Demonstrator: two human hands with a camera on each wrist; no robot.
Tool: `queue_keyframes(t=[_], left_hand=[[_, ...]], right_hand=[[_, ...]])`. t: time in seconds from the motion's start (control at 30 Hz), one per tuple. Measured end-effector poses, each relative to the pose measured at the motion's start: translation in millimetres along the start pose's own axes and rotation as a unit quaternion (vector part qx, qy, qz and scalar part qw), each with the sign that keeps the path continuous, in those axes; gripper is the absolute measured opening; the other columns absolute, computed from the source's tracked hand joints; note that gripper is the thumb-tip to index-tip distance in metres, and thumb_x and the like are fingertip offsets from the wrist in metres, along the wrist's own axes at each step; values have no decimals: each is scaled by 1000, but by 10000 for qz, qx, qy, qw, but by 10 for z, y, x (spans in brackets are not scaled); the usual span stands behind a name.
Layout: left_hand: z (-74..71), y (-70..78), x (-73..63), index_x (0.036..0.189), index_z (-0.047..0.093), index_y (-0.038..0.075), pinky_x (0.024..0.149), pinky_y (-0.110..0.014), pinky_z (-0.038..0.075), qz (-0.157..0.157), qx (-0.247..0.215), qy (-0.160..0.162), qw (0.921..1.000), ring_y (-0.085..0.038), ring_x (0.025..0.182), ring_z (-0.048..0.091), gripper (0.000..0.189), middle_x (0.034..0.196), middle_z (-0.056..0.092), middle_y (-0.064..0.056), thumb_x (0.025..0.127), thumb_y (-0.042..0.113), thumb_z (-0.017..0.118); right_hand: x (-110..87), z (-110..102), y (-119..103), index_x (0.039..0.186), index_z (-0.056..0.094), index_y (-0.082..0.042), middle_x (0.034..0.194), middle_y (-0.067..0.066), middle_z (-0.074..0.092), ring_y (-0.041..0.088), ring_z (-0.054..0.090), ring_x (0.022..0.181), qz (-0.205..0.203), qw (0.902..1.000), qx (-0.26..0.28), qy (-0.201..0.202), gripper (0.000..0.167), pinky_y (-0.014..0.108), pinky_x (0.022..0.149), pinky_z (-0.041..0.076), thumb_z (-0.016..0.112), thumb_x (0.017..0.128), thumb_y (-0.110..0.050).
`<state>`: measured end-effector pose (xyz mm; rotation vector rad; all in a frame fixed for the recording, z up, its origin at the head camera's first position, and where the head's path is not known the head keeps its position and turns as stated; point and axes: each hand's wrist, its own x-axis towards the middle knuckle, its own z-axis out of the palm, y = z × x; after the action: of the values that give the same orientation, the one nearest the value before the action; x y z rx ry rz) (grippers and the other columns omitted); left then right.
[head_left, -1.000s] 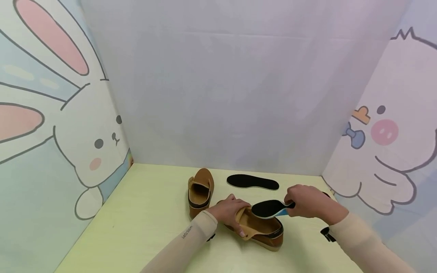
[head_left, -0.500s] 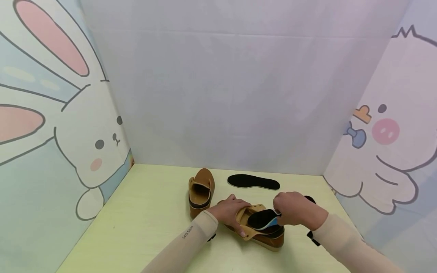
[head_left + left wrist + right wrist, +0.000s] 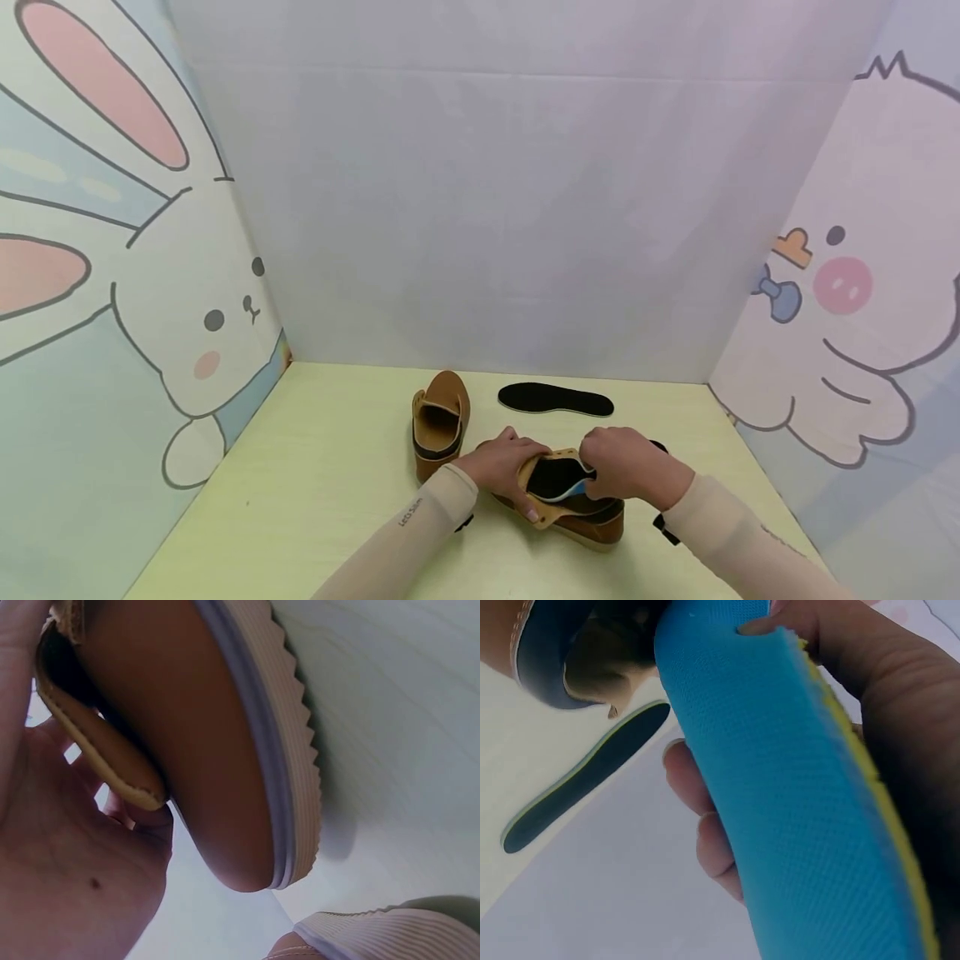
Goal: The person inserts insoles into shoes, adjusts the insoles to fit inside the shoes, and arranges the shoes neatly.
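A brown shoe (image 3: 592, 531) lies on the table with its opening up and its flaps spread. My left hand (image 3: 504, 467) grips it around the front part, thumb on the near flap; in the left wrist view, the brown upper (image 3: 180, 742) and ridged pale sole show beside the palm (image 3: 75, 870). An insole (image 3: 553, 479), black on top, has its front end inside the shoe opening. My right hand (image 3: 632, 467) pinches the insole's middle, bending it. Its blue underside (image 3: 780, 787) fills the right wrist view. How deep the insole's tip reaches is hidden.
A second brown shoe (image 3: 447, 388) stands to the left, toe toward the back wall. Behind the held shoe a second black insole (image 3: 555, 399) lies flat on the pale yellow table (image 3: 337, 433). Grey and cartoon-printed walls enclose the back and sides.
My right hand has moved left and slightly down, bringing the insole from above the shoe into its opening. The left hand and the held shoe have stayed in place.
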<state>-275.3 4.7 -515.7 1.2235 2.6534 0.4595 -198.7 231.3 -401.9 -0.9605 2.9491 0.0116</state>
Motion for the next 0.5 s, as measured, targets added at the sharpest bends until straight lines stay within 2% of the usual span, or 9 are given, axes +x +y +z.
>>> queue_keyframes(t=[0.1, 0.33, 0.5], left_hand=[[-8, 18, -1, 149, 49, 36, 81, -25, 44, 6, -91, -27, 10000, -7, 97, 36, 103, 142, 52, 20, 60, 68, 88], [-17, 19, -11, 150, 48, 36, 80, -25, 44, 2, -54, 13, 10000, -6, 97, 36, 103, 143, 51, 20, 60, 68, 88], [-8, -12, -11, 150, 48, 35, 81, -25, 44, 19, 5, 36, 10000, -7, 98, 37, 104, 143, 51, 19, 60, 71, 87]], right_hand=[[26, 57, -2, 60, 46, -20, 61, -9, 35, 6, 27, 53, -38, 10000, -38, 84, 39, 28, 50, 26, 83, 75, -16], [93, 157, 13, 59, 45, -19, 62, -9, 31, 7, 23, 53, -21, 9998, -44, 177, 39, 28, 50, 23, 81, 74, -16], [127, 255, 36, 61, 47, -18, 63, -8, 31, 8, 24, 54, 166, 9996, 185, 129, 37, 28, 51, 23, 80, 76, -17]])
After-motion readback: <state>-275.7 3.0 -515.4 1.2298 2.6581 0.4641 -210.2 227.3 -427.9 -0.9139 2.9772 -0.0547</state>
